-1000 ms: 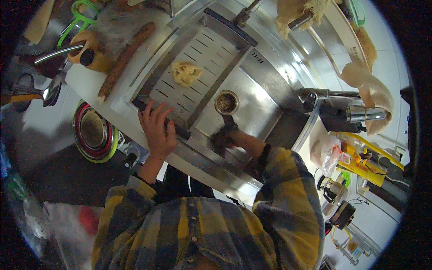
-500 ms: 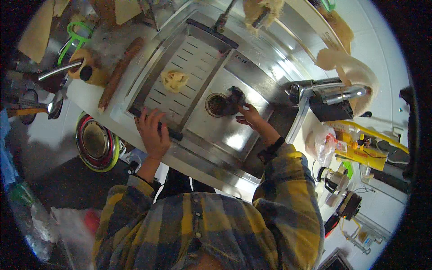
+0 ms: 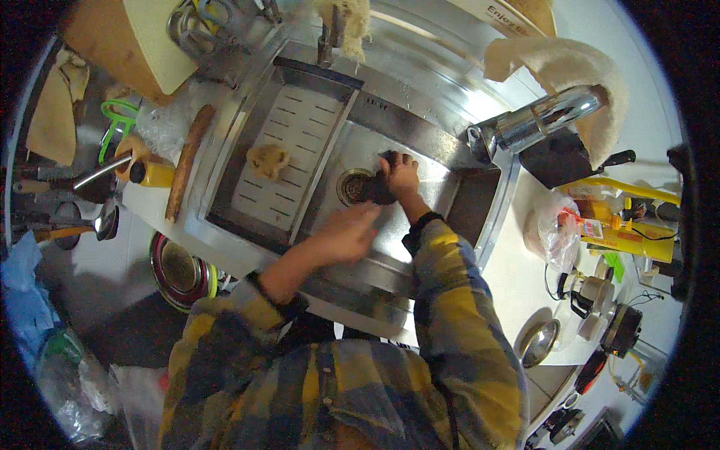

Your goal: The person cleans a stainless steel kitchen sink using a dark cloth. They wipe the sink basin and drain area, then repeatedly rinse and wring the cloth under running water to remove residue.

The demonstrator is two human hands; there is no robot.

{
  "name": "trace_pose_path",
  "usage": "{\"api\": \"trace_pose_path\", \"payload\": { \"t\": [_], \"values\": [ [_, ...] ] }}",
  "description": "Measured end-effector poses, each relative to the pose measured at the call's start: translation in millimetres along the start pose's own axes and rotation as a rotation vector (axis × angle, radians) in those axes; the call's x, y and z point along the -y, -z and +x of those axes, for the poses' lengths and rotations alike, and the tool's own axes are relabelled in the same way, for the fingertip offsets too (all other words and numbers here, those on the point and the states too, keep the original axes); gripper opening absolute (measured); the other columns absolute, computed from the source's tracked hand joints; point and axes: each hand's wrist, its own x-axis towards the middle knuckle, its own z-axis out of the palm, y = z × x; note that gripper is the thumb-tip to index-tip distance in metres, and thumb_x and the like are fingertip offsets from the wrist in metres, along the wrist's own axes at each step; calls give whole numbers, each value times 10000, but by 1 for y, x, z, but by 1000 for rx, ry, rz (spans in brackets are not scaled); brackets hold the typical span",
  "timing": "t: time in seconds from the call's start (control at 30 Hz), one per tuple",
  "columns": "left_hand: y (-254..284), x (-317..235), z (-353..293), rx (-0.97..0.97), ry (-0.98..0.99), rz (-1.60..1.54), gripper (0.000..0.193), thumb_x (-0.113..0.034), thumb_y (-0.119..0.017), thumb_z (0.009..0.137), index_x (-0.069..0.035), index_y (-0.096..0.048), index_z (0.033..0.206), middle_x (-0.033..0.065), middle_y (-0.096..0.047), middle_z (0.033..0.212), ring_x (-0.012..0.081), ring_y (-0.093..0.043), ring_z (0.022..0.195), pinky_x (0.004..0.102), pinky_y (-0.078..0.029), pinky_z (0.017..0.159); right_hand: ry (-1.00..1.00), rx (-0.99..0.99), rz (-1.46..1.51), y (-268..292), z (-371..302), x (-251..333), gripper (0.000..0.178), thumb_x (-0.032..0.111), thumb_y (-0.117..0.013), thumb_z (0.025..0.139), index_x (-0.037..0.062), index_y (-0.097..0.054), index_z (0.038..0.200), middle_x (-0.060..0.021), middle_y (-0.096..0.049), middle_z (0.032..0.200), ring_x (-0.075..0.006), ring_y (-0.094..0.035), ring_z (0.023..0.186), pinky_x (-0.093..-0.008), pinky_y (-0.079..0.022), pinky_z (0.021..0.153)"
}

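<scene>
In the sink basin (image 3: 433, 193), a dark, crumpled, cloth-like lump (image 3: 381, 193) lies beside the round drain (image 3: 352, 185). My right hand (image 3: 403, 174) is closed over its upper right side. Blurred by motion, my left hand (image 3: 349, 232) reaches over the basin toward the lump's lower edge. Whether its fingers touch the lump, I cannot tell. On the left half of the sink sits a slotted drainer tray (image 3: 292, 120), and a pale yellowish scrubbing pad (image 3: 268, 161) rests on it.
A chrome faucet (image 3: 551, 120) with a beige cloth (image 3: 592, 56) over it juts in from the right. Left of the sink lie a brown rolling pin (image 3: 191, 161) and a yellow bottle (image 3: 156, 175). A metal bowl (image 3: 540, 343) stands on the right counter.
My left hand has left the tray's near edge and moved right, over the basin. My right hand has come onto the dark lump from its right side. The whole view has shifted slightly.
</scene>
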Motion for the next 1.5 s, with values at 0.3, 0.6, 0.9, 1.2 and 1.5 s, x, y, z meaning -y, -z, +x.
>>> {"api": "trace_pose_path", "payload": {
  "t": [0.3, 0.6, 0.9, 1.2, 1.5],
  "values": [
    [-96, 103, 118, 239, 110, 399, 773, -240, -593, 762, -71, -224, 1420, 142, -264, 1461, 329, -324, 1306, 478, -226, 1073, 121, 171, -37, 9, 1, -17, 300, 356, -490, 898, 66, -516, 971, -114, -535, 972, -321, -525, 950, -432, -499, 714],
    [-109, 100, 113, 140, 57, 531, 581, -214, -504, 798, -70, -379, 1346, 132, -438, 1343, 315, -411, 1227, 494, -242, 1033, -59, -18, 105, 12, -23, 0, 268, 325, -523, 888, 60, -553, 862, -142, -539, 857, -333, -549, 768, -431, -476, 677],
    [-142, 122, 120, 252, 108, 650, 602, -355, -428, 840, -87, -357, 1374, 108, -267, 1469, 254, -209, 1361, 531, -77, 1075, 161, 81, -142, -13, 11, -31, 218, 338, -546, 835, 141, -563, 928, -79, -621, 961, -290, -616, 851, -411, -508, 655],
    [-125, 95, 122, 433, 160, 724, 584, -355, -456, 863, -118, -319, 1379, 98, -278, 1438, 291, -256, 1317, 577, -102, 1055, 261, 186, 179, 18, -59, -3, 175, 291, -625, 789, 120, -599, 814, -93, -567, 691, -296, -578, 662, -429, -456, 565],
    [-115, 82, 126, 384, 184, 784, 612, -394, -420, 888, -183, -250, 1436, 35, -130, 1523, 255, -103, 1400, 588, -12, 1069, -189, 91, 361, 5, -17, -4, 305, 333, -511, 896, 49, -537, 789, -171, -579, 756, -384, -570, 725, -460, -438, 604]
  ]
}}
